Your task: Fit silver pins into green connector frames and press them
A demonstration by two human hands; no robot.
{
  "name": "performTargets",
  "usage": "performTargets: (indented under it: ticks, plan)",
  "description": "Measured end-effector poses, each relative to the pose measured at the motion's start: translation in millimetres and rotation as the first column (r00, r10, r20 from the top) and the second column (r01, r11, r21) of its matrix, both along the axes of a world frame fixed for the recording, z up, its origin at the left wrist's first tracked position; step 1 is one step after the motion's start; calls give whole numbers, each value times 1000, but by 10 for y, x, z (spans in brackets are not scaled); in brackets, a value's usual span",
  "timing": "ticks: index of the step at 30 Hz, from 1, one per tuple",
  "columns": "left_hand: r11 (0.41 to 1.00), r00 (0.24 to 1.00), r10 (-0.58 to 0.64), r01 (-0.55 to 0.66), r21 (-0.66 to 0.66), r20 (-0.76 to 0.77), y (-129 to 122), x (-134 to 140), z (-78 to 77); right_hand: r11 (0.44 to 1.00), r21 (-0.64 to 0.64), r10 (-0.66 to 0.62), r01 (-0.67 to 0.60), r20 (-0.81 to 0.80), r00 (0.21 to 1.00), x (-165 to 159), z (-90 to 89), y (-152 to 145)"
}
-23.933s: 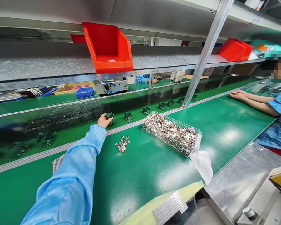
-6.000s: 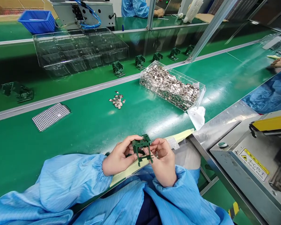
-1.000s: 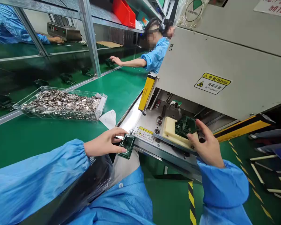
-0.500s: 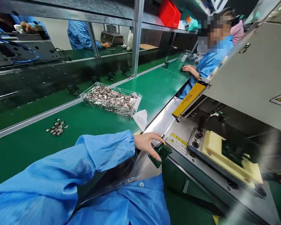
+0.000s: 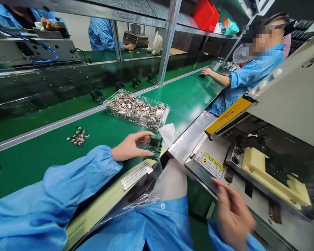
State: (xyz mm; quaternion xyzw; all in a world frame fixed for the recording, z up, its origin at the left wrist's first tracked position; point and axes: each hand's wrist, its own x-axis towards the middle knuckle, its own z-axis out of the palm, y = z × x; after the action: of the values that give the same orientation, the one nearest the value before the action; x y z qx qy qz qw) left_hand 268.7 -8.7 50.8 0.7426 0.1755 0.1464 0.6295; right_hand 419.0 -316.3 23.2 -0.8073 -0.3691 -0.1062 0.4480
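My left hand point(image 5: 132, 145) pinches a small green circuit board point(image 5: 155, 146) between thumb and fingers, just above the bench edge. Below it, small silver metal pieces point(image 5: 137, 175) lie in neat rows on the pale yellow strip point(image 5: 104, 209) along the edge. At the lower right, my right hand point(image 5: 232, 212) is in front of the machine's metal base, slightly blurred. Its thumb and fingers look pressed together; whatever they may hold cannot be made out. Beyond my left hand stands a clear tray point(image 5: 138, 123) full of small metal pieces, near a loose pile of metal pieces point(image 5: 78, 136).
On the right is a machine with a cream fixture point(image 5: 253, 164), a yellow guard bar point(image 5: 230, 113) and a warning label point(image 5: 211, 165). Black parts point(image 5: 96, 96) line the far side. A co-worker point(image 5: 261, 69) sits farther along the green bench point(image 5: 191, 90). A metal post point(image 5: 169, 45) supports the shelf.
My left hand has moved left, away from the machine's edge, carrying the circuit board over the bench edge. My right hand has come into view at the lower right. The camera has turned slightly left.
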Motion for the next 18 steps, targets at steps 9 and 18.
performTargets:
  ticks: [9, 18]
  plan:
    - [910, 912, 411, -409, -71, 15, 460, -798, -501, 919, -355, 215, -169, 91, 972, 653, -196, 2370]
    - [955, 953, 298, -297, -16, 56, 485, -749, -504, 521, -305, 846, -797, 68, 528, -299, -208, 2274]
